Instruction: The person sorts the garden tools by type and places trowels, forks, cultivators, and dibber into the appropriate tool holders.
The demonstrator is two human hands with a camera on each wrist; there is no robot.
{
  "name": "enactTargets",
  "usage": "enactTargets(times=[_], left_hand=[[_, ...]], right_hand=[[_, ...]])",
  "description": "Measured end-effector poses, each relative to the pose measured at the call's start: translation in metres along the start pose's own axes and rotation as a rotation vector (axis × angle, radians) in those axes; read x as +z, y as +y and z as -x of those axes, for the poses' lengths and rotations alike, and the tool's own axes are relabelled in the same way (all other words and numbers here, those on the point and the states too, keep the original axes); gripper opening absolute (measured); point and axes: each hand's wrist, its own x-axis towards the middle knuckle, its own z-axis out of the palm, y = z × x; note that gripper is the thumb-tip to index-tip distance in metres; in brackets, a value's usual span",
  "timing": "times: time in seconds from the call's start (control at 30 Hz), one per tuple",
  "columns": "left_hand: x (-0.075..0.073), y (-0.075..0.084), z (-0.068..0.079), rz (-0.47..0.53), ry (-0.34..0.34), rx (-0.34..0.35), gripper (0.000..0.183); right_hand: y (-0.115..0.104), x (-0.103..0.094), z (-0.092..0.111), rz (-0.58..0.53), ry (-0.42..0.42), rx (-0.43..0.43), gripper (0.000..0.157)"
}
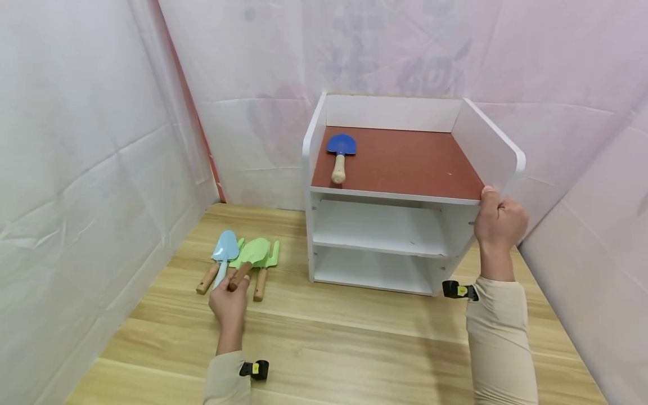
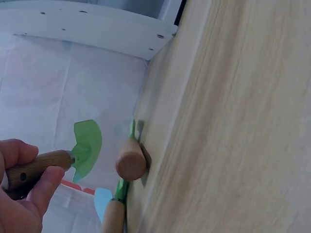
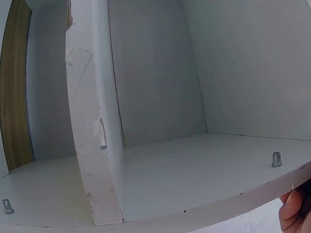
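My left hand [image 1: 230, 301] pinches the wooden handle [image 2: 41, 167] of a green trowel [image 1: 255, 252] between thumb and fingers. In the left wrist view the trowel's blade [image 2: 87, 149] hangs above the table. Below and beside it lie a light blue trowel [image 1: 226, 246], a green hand fork [image 1: 274, 259] with a wooden handle, and another green tool whose wooden handle [image 1: 207, 279] sticks out at the left. To the right, my right hand [image 1: 500, 224] grips the front edge of the right side panel of a white shelf unit [image 1: 385, 289], at the height of its top board.
On the unit's red-brown top board [image 1: 405, 160] lies a blue trowel [image 1: 341, 144] with a pale wooden handle. A middle shelf [image 1: 379, 225] spans the unit below. Metal pegs [image 3: 276, 159] stick out of the side panel. Sheeted walls [image 1: 101, 140] enclose the wooden table [image 1: 314, 354].
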Motion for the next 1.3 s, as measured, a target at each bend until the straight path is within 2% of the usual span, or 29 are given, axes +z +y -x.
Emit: enactTargets(times=[0.27,0.53,0.63,0.87,1.03,1.13,1.3], left_hand=[[-0.005,0.007,0.014,0.070,0.045,0.068,0.034],[-0.014,0.014,0.022,0.054,0.050,0.151,0.033],[-0.016,0.018,0.024,0.050,0.085,0.209,0.032],[-0.022,0.027,0.031,0.137,0.166,0.357,0.029],[-0.028,0.046,0.041,0.194,0.214,0.468,0.028],[-0.032,0.060,0.048,0.230,0.231,0.492,0.027],[-0.034,0.070,0.052,0.252,0.280,0.514,0.025]], right_hand=[[0.002,0.000,-0.001,-0.005,-0.013,-0.003,0.048],[0.003,0.000,-0.001,-0.002,0.001,0.008,0.049],[0.002,0.000,-0.001,-0.010,0.002,0.010,0.048],[0.003,0.000,0.000,-0.012,-0.005,0.014,0.048],[0.002,-0.001,0.000,-0.011,-0.004,0.005,0.049],[0.002,0.000,0.000,-0.021,-0.006,0.001,0.049],[0.004,0.000,0.000,-0.022,-0.005,0.006,0.049]])
